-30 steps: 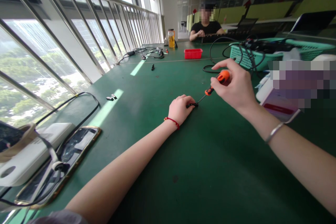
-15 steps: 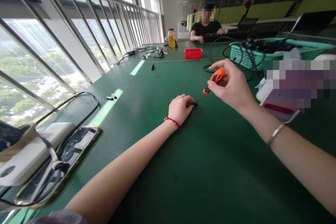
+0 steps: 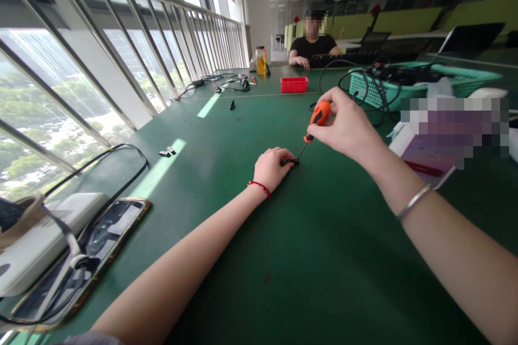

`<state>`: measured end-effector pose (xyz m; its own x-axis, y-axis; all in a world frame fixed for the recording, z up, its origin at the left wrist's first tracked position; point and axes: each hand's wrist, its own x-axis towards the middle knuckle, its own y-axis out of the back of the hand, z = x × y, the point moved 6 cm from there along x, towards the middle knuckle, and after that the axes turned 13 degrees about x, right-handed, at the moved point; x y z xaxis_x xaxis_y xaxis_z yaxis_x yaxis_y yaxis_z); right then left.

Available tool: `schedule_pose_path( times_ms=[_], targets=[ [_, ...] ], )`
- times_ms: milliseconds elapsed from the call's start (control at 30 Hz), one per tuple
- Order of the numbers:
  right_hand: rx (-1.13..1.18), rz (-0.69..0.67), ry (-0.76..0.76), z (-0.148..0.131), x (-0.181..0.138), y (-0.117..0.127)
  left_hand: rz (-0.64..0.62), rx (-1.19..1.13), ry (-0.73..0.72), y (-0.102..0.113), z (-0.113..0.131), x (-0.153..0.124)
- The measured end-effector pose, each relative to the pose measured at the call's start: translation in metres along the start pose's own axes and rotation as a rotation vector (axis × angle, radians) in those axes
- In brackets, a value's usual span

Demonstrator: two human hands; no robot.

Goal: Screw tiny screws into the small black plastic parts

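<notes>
1. One red tray (image 3: 294, 87) stands on the green counter (image 3: 324, 242); I place everything by it.
2. My left grip (image 3: 267, 168) is on the counter, well on my side of the tray and slightly left of it, its fingers clenched around one slim black piece (image 3: 296, 162).
3. That piece lies nearly straight on my side of the tray, one end poking past my fingertips.
4. My right grip (image 3: 348, 125), on my side of the tray and to its right, grasps one orange-and-black screwdriver (image 3: 321, 113) by the handle. The shaft slants down to the piece's exposed end; I cannot tell whether the tip sits in anything.
5. I wear two bands: one red bracelet (image 3: 259, 187) on the left wrist, one silver bangle (image 3: 413, 202) on the right, both on my side of the tray.
6. Left of the tray are one small black part (image 3: 232, 105), one bottle (image 3: 261, 64) and, closer to me, two tiny black-and-silver bits (image 3: 167, 152).
7. Right of the tray stands one turquoise basket (image 3: 469, 85) with black cables, too tangled to count.
8. Beyond the tray sits one person (image 3: 313, 46) in black.
</notes>
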<state>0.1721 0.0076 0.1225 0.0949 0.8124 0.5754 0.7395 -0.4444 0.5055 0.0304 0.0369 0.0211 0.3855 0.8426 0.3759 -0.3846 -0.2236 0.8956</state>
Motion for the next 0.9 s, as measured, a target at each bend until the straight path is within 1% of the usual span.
schedule_pose_path(
  times_ms=[67,133,233,367,533,600,700,800,900],
  targets=[
    [-0.070,-0.014,-0.010,-0.007,0.006,-0.004,0.001,0.038,-0.027,0.002,-0.001,0.001],
    [-0.143,-0.001,-0.039,-0.014,0.011,-0.006,0.001,0.074,-0.041,0.003,-0.001,0.001],
    [-0.236,0.018,-0.097,-0.022,0.015,-0.008,-0.004,0.090,-0.031,0.004,-0.002,0.001],
    [-0.305,-0.063,-0.098,-0.028,0.017,-0.007,0.002,0.085,-0.021,0.003,-0.001,-0.001],
    [-0.267,-0.181,-0.122,-0.021,0.017,-0.001,0.009,0.062,-0.005,0.003,-0.002,-0.001],
    [-0.279,-0.185,-0.126,-0.019,0.018,0.000,0.004,0.051,0.001,0.003,-0.002,-0.001],
    [-0.295,-0.176,-0.091,-0.019,0.021,-0.001,-0.001,0.043,0.004,0.003,-0.002,-0.001],
    [-0.244,-0.172,-0.067,-0.020,0.023,-0.003,-0.002,0.034,0.005,0.002,-0.002,0.000],
    [-0.195,-0.224,-0.104,-0.019,0.022,-0.005,-0.001,0.026,0.003,0.001,-0.002,0.000]
  ],
)
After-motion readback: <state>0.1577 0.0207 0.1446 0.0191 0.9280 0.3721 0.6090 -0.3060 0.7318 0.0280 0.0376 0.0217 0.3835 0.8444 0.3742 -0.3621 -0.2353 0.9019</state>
